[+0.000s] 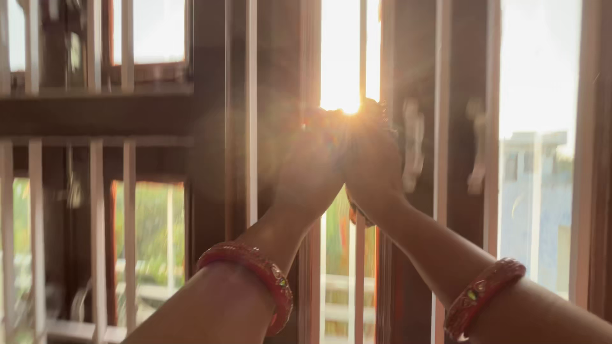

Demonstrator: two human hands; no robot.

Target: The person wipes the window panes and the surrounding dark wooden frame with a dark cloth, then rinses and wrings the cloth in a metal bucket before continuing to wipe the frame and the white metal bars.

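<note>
Head view, looking straight at a dark wooden window against low sun. Both arms are raised and meet at the centre of the frame. The left hand [310, 167] and the right hand [373, 162] are pressed side by side at the meeting edge of the two window shutters [389, 76], just below the sun glare that comes through the narrow gap between them. The glare washes out the fingers, so it cannot be told whether either hand is curled around something or merely resting on the wood; a small dark edge shows under the right hand but is too blurred to identify. Each wrist carries a red bangle: the left bangle [255, 271], the right bangle [482, 294].

Pale vertical window bars [129, 223] stand beyond the frame on the left and below the hands, closing off the opening. A blurred latch handle [413, 150] hangs just right of the right hand. To the far right a pane shows a pale building [535, 191] outside; greenery shows at lower left.
</note>
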